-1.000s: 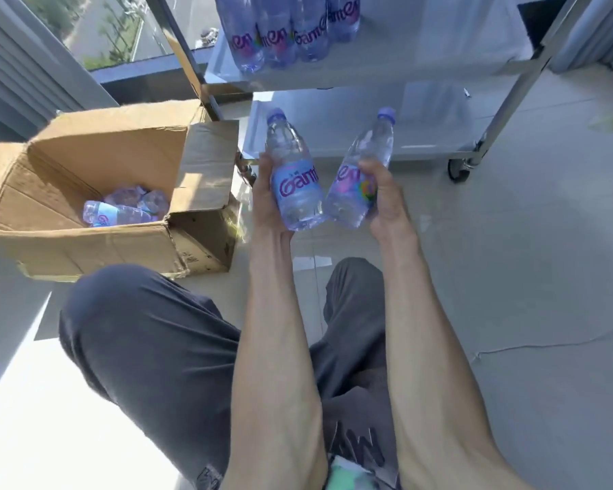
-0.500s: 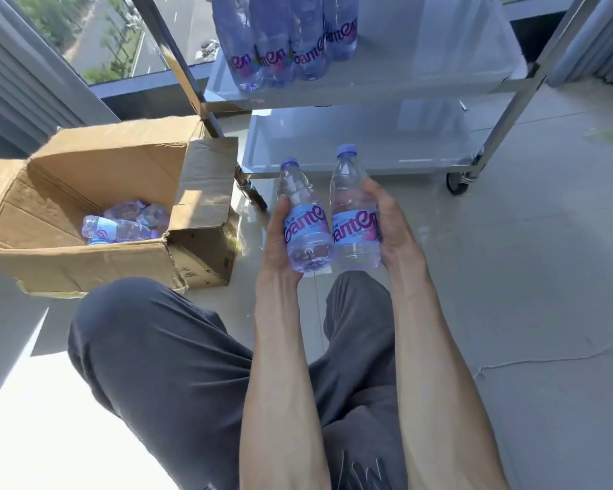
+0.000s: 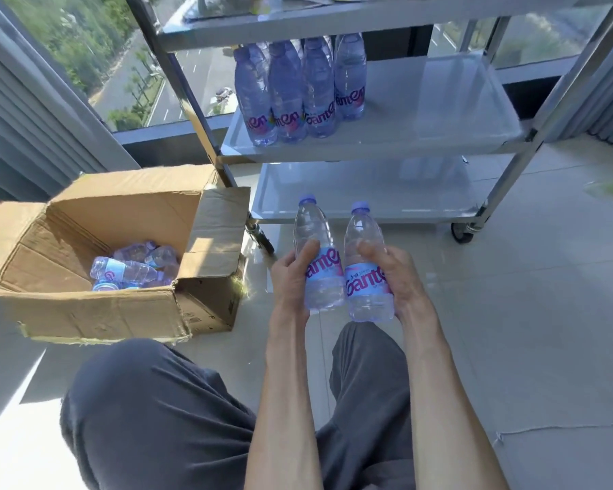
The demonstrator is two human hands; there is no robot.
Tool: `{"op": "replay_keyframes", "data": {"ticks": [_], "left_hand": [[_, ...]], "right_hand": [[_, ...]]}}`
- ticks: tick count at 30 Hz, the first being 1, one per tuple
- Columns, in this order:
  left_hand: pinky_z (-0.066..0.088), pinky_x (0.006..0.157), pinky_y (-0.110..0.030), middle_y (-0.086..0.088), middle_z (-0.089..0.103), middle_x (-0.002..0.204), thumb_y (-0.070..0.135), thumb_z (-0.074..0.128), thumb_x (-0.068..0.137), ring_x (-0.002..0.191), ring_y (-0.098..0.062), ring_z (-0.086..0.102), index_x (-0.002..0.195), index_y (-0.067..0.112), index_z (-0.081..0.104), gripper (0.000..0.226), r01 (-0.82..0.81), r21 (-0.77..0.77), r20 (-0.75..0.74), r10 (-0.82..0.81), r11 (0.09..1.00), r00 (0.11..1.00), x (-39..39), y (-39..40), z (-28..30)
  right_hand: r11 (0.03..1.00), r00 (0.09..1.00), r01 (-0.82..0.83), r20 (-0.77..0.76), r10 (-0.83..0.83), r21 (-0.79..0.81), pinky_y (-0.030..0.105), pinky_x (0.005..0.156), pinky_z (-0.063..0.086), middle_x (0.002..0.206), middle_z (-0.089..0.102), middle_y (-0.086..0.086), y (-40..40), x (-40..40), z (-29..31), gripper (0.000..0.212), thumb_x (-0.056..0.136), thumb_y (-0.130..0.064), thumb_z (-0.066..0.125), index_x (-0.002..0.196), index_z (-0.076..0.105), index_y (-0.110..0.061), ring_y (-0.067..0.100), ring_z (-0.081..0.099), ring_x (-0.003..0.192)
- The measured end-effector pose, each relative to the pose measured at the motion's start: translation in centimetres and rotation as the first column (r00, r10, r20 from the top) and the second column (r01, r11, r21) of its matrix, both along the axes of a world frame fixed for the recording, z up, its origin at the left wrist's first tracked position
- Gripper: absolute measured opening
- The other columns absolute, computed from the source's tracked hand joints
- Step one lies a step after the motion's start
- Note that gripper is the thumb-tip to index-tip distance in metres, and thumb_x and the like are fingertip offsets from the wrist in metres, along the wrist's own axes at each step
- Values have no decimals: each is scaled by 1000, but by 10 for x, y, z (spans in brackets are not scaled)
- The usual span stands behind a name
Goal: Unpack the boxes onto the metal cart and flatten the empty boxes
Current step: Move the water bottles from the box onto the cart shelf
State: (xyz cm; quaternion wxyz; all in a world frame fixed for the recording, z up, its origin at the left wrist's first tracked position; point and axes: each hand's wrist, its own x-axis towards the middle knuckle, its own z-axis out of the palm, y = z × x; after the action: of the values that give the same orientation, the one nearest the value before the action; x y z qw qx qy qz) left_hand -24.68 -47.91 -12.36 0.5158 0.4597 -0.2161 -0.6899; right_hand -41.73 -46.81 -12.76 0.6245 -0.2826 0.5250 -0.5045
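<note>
Below the cart (image 3: 368,145), gripped two bottles upright: left hand (image 3: 291,277) curled around one (image 3: 321,263), right hand (image 3: 397,277) around the other (image 3: 367,274), likely for standing beside shelved ones (image 3: 298,97). More lay in the open box (image 3: 96,305).

Each hand (image 3: 291,277) (image 3: 400,277) grips 1 upright bottle (image 3: 317,256) (image 3: 367,263) (side by side) before the cart (image 3: 439,136).
</note>
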Motion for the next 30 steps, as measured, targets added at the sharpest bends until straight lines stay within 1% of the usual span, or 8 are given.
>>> {"op": "replay_keyframes", "data": {"ticks": [2, 5, 10, 17, 21, 24, 28, 30], "left_hand": [[58, 74, -40, -18, 68, 89, 25, 84, 76, 79, -30, 65, 98, 0, 69, 36, -148, -52, 195, 156, 988, 968, -5, -8, 5], [54, 61, -25, -1, 69, 75, 15, 77, 83, 69, -13, 65, 88, 7, 70, 12, -172, -187, 287, 221, 967, 932, -14, -34, 11], [59, 70, -27, -5, 75, 90, 14, 81, 79, 80, -14, 70, 97, 11, 73, 20, -101, -321, 427, 239, 942, 872, -31, -99, 29], [58, 82, -36, 4, 75, 97, 33, 82, 69, 95, -16, 70, 104, 19, 72, 39, -206, -397, 482, 394, 894, 783, -36, -177, 30], [54, 77, -18, 5, 74, 102, 20, 81, 75, 96, -9, 67, 111, 16, 70, 39, -281, -442, 460, 485, 852, 744, -36, -204, 29], [48, 70, -9, 8, 72, 98, 15, 80, 76, 90, -1, 65, 109, 15, 69, 34, -371, -444, 414, 554, 816, 723, -44, -218, 24], [55, 79, -27, 11, 70, 105, 32, 81, 72, 96, -1, 64, 115, 22, 67, 46, -385, -481, 472, 603, 788, 643, -50, -237, 21], [55, 87, -39, 12, 69, 111, 42, 78, 71, 104, -6, 64, 121, 26, 65, 54, -348, -499, 530, 597, 794, 602, -50, -246, 18]], "right_hand": [[997, 995, 65, -74, -67, -32, 38, 63, 56, 83, 70, 15, -2, -7, 7, 57, 58, -42, 87, 95, 70, -2, 29, 68, 71], [979, 965, 176, -176, -193, -105, 38, 63, 55, 80, 71, 16, -20, -18, 19, 47, 61, -37, 86, 91, 71, -4, 25, 68, 69], [921, 895, 284, -271, -355, -268, 29, 57, 53, 81, 73, 5, -68, -23, 36, 20, 76, -16, 82, 90, 70, -10, 16, 68, 68], [835, 734, 221, -478, -482, -504, 40, 80, 57, 105, 64, 10, -201, -24, 52, 45, 67, -37, 83, 105, 66, -19, 23, 66, 95], [795, 708, 216, -470, -527, -566, 8, 82, 42, 111, 56, 2, -258, -16, 65, 51, 71, -20, 82, 118, 63, -14, 12, 57, 100], [803, 713, 212, -473, -517, -557, 2, 85, 37, 122, 57, 4, -284, -9, 60, 61, 75, -15, 81, 131, 57, -9, 6, 54, 106], [793, 727, 219, -447, -522, -569, 22, 105, 43, 139, 55, 7, -302, 3, 51, 67, 82, -18, 76, 143, 47, -6, 15, 53, 126], [787, 718, 217, -452, -530, -578, 13, 101, 41, 137, 52, 8, -304, 6, 47, 69, 84, -18, 75, 145, 45, -8, 16, 53, 125]]}}
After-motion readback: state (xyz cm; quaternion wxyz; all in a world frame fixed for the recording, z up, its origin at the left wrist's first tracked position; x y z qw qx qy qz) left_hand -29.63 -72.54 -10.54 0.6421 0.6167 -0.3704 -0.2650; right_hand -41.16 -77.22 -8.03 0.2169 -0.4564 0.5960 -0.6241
